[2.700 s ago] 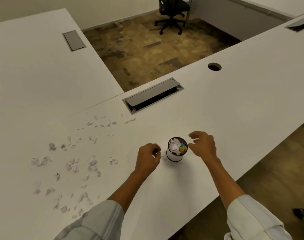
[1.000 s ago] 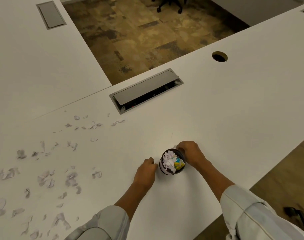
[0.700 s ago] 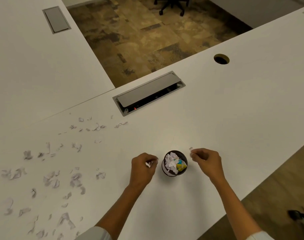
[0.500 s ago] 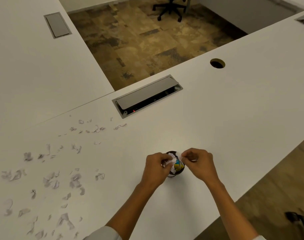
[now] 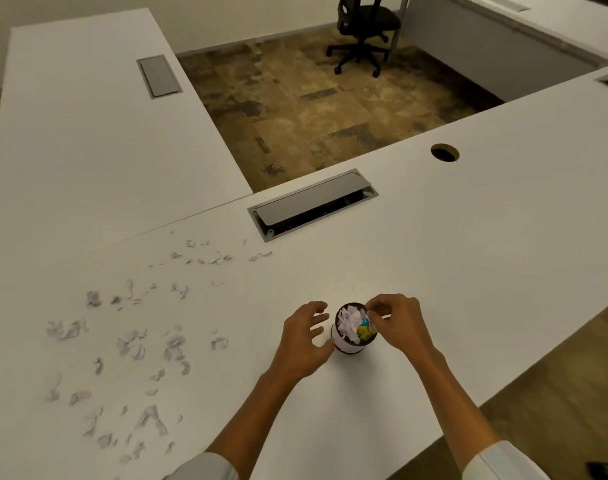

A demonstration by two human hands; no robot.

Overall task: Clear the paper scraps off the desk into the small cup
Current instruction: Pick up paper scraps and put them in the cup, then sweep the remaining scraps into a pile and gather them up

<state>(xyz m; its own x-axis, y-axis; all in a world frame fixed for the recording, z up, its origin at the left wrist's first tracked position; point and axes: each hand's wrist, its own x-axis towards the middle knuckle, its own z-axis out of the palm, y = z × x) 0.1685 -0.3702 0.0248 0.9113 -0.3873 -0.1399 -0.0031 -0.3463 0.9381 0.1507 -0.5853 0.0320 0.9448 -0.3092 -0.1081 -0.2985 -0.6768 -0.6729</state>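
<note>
The small cup (image 5: 353, 332) stands upright on the white desk (image 5: 468, 258) between the two hands, packed to its rim with crumpled white paper and a yellow-and-blue piece. The right hand (image 5: 396, 322) hovers over the cup's rim, thumb and fingertips drawn together; whether they pinch a scrap I cannot tell. The left hand (image 5: 304, 337) is just beside the cup, fingers spread loosely, holding nothing. Many paper scraps (image 5: 133, 341) lie scattered well out beyond the left hand.

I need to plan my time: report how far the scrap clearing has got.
Done: the small cup already holds crumpled scraps. In hand: the right hand is pinched over its rim; the left hand is open beside it. Left: many paper scraps still litter the desk.
</note>
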